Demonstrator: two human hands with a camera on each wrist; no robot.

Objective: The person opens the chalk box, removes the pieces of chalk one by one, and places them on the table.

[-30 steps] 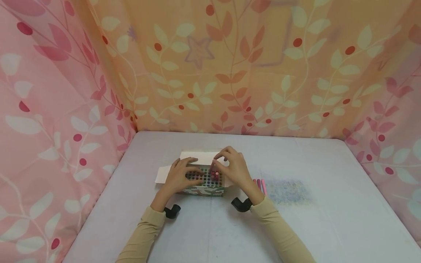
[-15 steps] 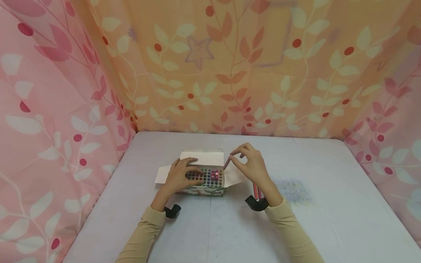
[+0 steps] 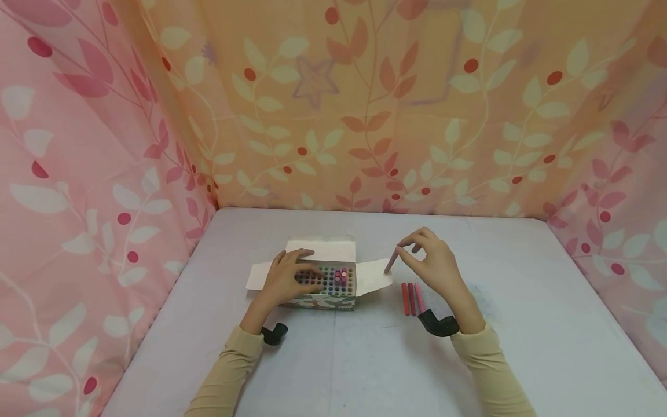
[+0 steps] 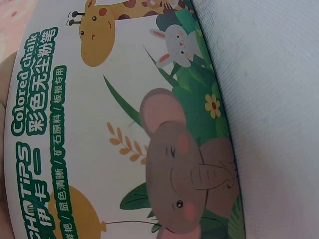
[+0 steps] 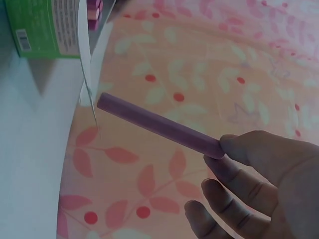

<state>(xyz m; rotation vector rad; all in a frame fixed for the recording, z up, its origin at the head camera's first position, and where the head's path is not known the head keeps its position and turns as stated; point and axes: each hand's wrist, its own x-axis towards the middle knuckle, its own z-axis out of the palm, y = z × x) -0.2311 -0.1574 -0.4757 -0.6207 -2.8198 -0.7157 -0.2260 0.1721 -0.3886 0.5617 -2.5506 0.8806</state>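
Pinching purple chalk (image 5: pixel 162 125), the right hand (image 3: pixel 436 266) hovers; left hand (image 3: pixel 285 279) spreads over box (image 3: pixel 333 303), its lettering (image 4: pixel 35 82) readable only from left wrist.

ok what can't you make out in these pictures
Head: left part inside the box, covered by the left hand.
Head: lower tip of the pink chalk, behind the black wrist piece.
Left wrist: rest of the printed giraffe, past the top edge.
Right wrist: small print, too blurred.
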